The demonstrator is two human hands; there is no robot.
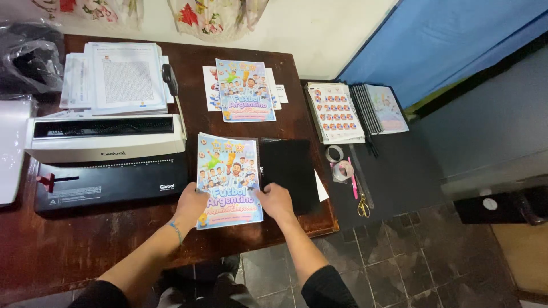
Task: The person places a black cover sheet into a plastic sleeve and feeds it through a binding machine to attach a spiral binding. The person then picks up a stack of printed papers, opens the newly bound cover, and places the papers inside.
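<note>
Frame centre: your left hand [191, 203] and right hand [275, 201] lie open, squaring the cartoon booklet [228, 178]; next, careful alignment beside the binding machine [105, 159].

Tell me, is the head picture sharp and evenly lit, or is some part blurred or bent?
In the head view, the booklet under the left hand and right hand is sharp; the table edges bow from wide-angle distortion; the floor is dim; the white binding machine looks bright.
</note>
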